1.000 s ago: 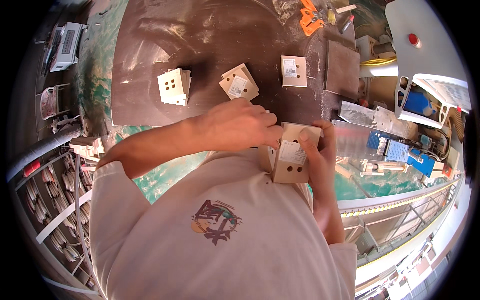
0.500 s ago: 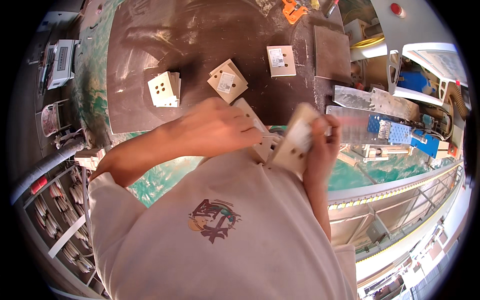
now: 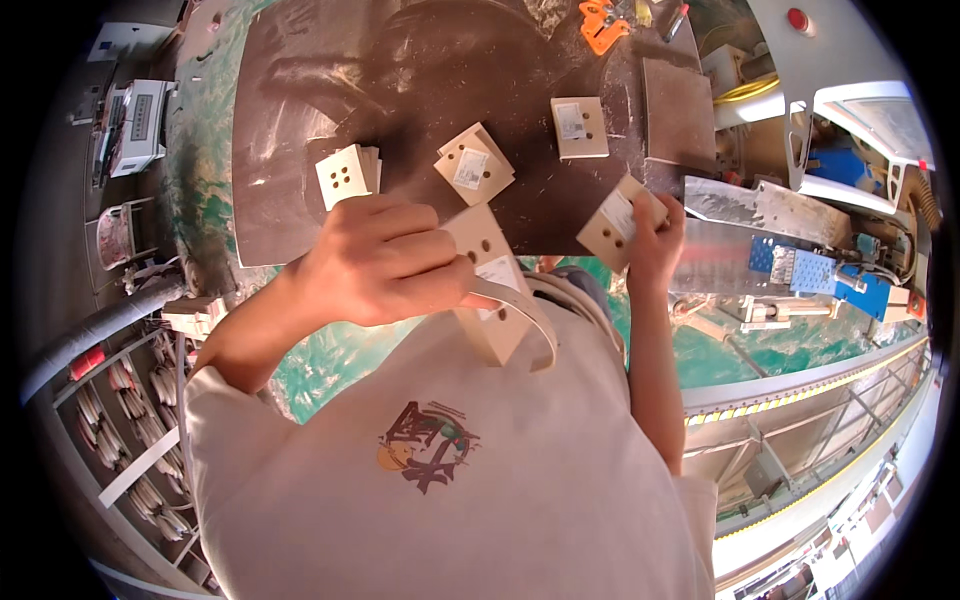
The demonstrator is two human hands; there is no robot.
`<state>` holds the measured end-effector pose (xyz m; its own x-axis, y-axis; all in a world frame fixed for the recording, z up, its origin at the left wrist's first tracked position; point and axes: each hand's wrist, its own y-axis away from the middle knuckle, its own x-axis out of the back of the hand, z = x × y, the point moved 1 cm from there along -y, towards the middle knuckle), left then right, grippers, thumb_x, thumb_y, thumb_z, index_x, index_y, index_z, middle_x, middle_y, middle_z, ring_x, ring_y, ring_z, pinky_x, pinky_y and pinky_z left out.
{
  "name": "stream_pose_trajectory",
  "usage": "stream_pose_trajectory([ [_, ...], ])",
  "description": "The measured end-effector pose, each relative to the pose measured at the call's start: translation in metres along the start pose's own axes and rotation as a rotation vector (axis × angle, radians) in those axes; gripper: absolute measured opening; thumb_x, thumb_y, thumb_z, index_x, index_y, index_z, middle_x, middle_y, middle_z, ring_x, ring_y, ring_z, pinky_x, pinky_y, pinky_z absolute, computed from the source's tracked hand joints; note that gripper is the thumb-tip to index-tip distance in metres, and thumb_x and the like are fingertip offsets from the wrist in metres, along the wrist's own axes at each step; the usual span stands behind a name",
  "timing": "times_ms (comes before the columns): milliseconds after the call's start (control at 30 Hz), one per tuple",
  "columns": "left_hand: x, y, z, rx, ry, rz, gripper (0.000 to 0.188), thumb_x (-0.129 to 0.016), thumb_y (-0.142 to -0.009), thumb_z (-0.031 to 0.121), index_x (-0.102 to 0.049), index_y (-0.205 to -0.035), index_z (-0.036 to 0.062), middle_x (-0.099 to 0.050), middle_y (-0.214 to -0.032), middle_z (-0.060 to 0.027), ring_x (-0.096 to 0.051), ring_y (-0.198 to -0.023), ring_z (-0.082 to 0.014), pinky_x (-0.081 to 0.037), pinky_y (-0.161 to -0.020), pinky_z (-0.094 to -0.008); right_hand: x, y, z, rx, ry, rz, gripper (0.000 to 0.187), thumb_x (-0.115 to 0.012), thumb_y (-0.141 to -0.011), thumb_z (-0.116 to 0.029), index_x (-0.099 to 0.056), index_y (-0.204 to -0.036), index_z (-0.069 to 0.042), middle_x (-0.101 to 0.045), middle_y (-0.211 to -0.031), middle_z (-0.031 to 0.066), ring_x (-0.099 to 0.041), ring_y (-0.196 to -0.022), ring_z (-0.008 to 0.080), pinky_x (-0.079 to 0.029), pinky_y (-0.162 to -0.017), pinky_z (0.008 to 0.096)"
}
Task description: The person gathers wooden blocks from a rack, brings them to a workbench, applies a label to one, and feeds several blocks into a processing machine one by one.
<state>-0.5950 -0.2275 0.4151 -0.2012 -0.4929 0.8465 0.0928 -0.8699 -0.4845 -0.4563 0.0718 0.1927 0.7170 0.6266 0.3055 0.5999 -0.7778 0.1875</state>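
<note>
My left hand (image 3: 385, 260) is closed, its fingers pinching one end of a narrow beige strip (image 3: 545, 335) that curls down in front of my shirt. Just behind it is a thick beige board piece (image 3: 492, 340) with drilled holes and a white label; the hand covers part of it, and I cannot tell what supports it. My right hand (image 3: 657, 235) grips a similar holed, labelled board (image 3: 608, 238) by its right side, tilted over the table's near edge. On the brown table (image 3: 400, 100) lie a fanned stack of holed boards (image 3: 343, 178), crossed labelled boards (image 3: 472, 172) and a squared stack (image 3: 580, 128).
An orange tool (image 3: 604, 26) and a marker (image 3: 678, 20) lie at the table's far right. A dark flat panel (image 3: 680, 115) sits by the right edge. Beyond are metal plates (image 3: 765, 210) and blue machine parts (image 3: 810, 270). A rack of strips (image 3: 130, 420) stands at left.
The right hand has drawn its board away to the right, off the other piece. The left hand has come up, and the curled strip now shows in its fingers. The whole view has shifted slightly.
</note>
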Motion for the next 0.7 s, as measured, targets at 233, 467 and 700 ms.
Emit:
stream_pose_trajectory([
  [233, -0.021, 0.002, 0.011, -0.104, 0.087, 0.132, 0.040, -0.087, -0.075, 0.038, -0.064, -0.081, 0.0053, -0.044, -0.066, 0.0024, -0.044, -0.054, -0.0128, -0.031, -0.043, -0.0249, -0.003, 0.012, -0.007, 0.238, 0.103, 0.014, 0.033, -0.075, -0.098, -0.022, -0.067, -0.123, -0.001, -0.071, -0.110, 0.0076, -0.065, -0.094, 0.0133, -0.052, -0.086, 0.0273],
  [467, -0.042, 0.008, 0.012, -0.094, 0.144, 0.287, 0.035, -0.088, -0.077, 0.032, -0.064, -0.078, 0.0064, -0.051, -0.068, 0.0003, -0.050, -0.055, -0.0140, -0.035, -0.043, -0.0271, -0.033, 0.113, -0.104, -0.434, -0.532, -0.946, 0.047, -0.063, -0.106, -0.046, -0.061, -0.126, -0.003, -0.067, -0.104, 0.0017, -0.059, -0.093, 0.0092, -0.049, -0.082, 0.0259],
  [700, -0.017, 0.039, 0.028, 0.321, 0.188, -0.088, 0.029, -0.087, -0.073, 0.024, -0.065, -0.080, 0.0077, -0.050, -0.073, -0.0015, -0.055, -0.058, -0.0182, -0.045, -0.048, -0.0336, -0.037, 0.118, -0.120, -0.381, -0.332, -0.895, 0.045, -0.060, -0.108, -0.046, -0.060, -0.117, -0.001, -0.066, -0.102, 0.0049, -0.059, -0.094, 0.0081, -0.050, -0.081, 0.0246],
])
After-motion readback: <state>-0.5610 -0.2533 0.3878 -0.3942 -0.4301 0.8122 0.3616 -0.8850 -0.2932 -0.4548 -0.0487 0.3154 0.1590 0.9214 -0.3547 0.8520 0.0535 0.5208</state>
